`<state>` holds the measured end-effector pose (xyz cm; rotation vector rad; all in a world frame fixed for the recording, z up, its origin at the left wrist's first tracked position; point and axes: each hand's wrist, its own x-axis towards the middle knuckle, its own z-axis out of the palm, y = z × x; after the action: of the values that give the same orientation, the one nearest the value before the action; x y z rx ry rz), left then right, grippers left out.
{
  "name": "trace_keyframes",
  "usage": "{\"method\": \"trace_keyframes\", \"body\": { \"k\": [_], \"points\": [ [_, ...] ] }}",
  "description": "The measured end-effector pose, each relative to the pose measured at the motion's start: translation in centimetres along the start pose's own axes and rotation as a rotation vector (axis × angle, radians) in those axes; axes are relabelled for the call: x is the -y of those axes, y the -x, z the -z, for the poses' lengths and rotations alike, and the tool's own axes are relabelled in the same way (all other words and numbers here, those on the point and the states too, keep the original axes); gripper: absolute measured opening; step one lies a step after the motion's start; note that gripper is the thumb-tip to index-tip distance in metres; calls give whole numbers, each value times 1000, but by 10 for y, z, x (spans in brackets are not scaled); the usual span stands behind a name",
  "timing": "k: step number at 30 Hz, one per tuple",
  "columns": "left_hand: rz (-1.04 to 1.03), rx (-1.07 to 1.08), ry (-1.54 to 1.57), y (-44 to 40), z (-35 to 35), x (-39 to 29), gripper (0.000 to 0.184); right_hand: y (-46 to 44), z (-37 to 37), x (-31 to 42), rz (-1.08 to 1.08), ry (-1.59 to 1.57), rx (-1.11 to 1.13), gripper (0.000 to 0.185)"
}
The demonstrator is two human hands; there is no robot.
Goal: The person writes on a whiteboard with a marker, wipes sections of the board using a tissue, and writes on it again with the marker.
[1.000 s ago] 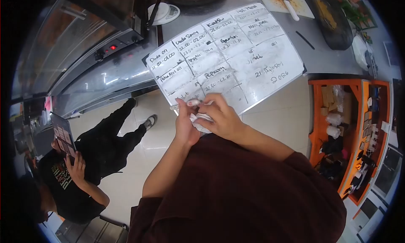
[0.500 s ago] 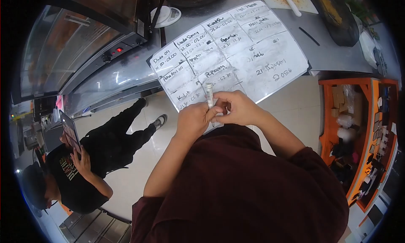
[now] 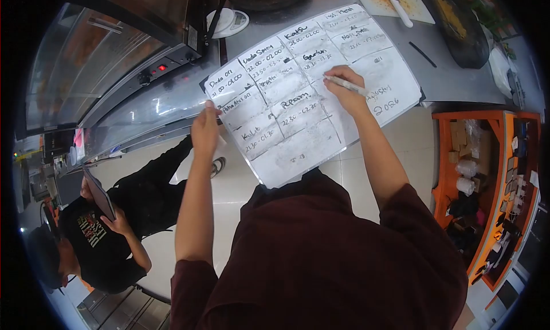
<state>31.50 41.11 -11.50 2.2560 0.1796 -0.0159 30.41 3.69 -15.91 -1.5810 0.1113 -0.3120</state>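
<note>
A whiteboard covered in handwritten names and time ranges lies tilted over the counter's front edge. At its left edge is my left hand, its thumb and fingers closed on the border. My right hand is over the middle right of the board, gripping a white marker like a pen. The tip points left, just below a time entry; whether it touches the surface I cannot tell. Part of the handwriting beneath my right hand is hidden.
On the counter are a white kitchen scale, a knife on a cutting board, a dark tray and a thin black stick. A person holding a tablet stands left. An orange shelf stands right.
My hands, together around the marker before, have moved apart. My left hand went to the board's left edge, and my right hand took the marker up over the board.
</note>
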Motion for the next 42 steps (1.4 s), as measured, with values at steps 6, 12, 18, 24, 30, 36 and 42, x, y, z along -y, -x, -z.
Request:
{"method": "trace_keyframes", "body": {
  "k": [6,12,18,24,30,36,42],
  "points": [
    [58,-178,-296,-66,13,25,52,-22,-15,-20,-124,168,-43,16],
    [-23,-250,-496,-123,0,54,42,-21,-17,-21,-158,143,-42,18],
    [71,-324,-563,-133,-17,50,37,-21,-20,-21,-195,183,-50,21],
    [118,-345,-547,-129,-15,46,37,-19,-18,-26,-90,268,-55,23],
    [129,-347,-555,-130,-16,48,38,-18,-15,-29,-104,270,-75,25],
    [129,-349,-542,-130,-16,47,39,-18,-22,-14,-208,228,-137,23],
    [137,-343,-539,-130,-15,48,39,-19,-22,-22,-149,266,-135,22]
  ]
}}
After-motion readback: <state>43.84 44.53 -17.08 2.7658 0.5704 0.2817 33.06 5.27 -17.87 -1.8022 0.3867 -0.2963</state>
